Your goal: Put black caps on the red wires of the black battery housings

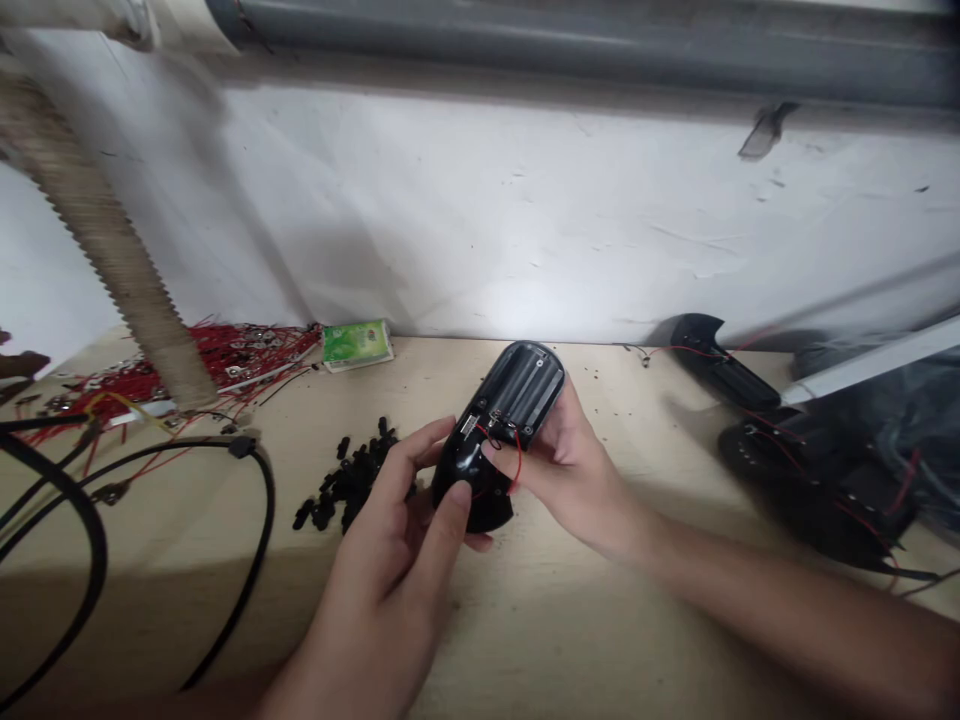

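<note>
Both my hands hold one black plastic housing above the table, tilted with its far end up to the right. It has long ribbed slots like a battery compartment, and red wires come out near its middle. My left hand grips the near end, thumb on top and fingers beneath. Around the right side wraps my right hand, its thumb pressed by the red wires. The fingers under the housing are mostly hidden. Left of it, small black plastic parts lie in a pile, partly behind my left hand.
Behind on the left are a heap of red wires, a green packet and a ridged post. Black cables loop at left. More black housings with red wires lie at right, beside a clear plastic bag. A white wall stands behind.
</note>
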A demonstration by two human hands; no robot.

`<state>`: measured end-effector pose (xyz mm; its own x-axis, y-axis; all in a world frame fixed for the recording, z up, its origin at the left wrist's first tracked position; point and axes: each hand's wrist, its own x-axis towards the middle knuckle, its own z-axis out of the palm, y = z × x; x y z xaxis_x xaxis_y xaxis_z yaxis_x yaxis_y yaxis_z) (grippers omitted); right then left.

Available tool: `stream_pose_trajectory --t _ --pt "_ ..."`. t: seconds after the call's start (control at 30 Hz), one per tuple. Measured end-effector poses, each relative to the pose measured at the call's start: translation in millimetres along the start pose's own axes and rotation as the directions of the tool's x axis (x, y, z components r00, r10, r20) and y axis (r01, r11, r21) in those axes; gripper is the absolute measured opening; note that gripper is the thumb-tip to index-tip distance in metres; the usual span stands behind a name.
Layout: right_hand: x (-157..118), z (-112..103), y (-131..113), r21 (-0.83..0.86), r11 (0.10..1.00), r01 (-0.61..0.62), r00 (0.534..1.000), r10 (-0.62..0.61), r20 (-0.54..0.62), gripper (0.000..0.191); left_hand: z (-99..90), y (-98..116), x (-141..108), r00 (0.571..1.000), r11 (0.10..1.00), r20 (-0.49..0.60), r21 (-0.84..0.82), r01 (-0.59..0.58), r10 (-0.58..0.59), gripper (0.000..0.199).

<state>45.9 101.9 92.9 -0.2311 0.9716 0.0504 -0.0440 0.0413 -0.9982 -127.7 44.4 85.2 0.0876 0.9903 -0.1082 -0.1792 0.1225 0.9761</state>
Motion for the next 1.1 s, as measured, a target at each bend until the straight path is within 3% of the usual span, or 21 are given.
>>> stream_pose_trajectory --t 0.13,0.3,0.5,0.7,0.87,0.97,1.1 --pt "-3.3 0.3 1.8 -0.026 0.999 0.037 0.999 -0.037 0.028 0.045 0.5 0.3 2.3 1.000 1.000 0.006 -0.002 -0.007 0.007 0.026" --pt "-10.2 1.5 1.9 -0.005 1.000 0.021 0.992 -0.020 0.122 0.044 0.6 -5.2 3.0 0.998 0.998 0.017 0.003 0.057 -0.057 0.031" --pt "-15.8 8.7 -10.1 -0.039 0.999 -0.003 0.981 0.010 0.193 0.087 1.0 -6.6 1.2 0.997 0.996 0.010 0.026 0.081 -0.082 0.037" --pt "-17.2 9.7 -7.0 0.048 0.999 -0.013 0.998 0.010 0.059 0.085 1.5 -7.5 -1.1 0.994 0.989 0.063 0.124 0.079 -0.087 0.038" --pt "-10.7 2.1 -1.4 0.105 0.994 -0.023 0.998 0.028 -0.051 0.080 -0.9 -12.3 -12.3 0.994 0.984 0.105 0.179 -0.018 -0.001 0.062" --pt "-5.7 -1.1 0.1 0.097 0.995 -0.031 0.992 0.043 -0.118 0.081 -2.0 -5.0 -20.6 0.999 0.973 0.037 0.230 -0.023 0.015 0.065" --pt "-1.0 -0.4 -3.0 0.040 0.998 -0.058 0.987 0.063 -0.149 0.073 -5.8 26.3 -26.6 0.973 0.937 -0.128 0.319 -0.146 0.194 0.039"
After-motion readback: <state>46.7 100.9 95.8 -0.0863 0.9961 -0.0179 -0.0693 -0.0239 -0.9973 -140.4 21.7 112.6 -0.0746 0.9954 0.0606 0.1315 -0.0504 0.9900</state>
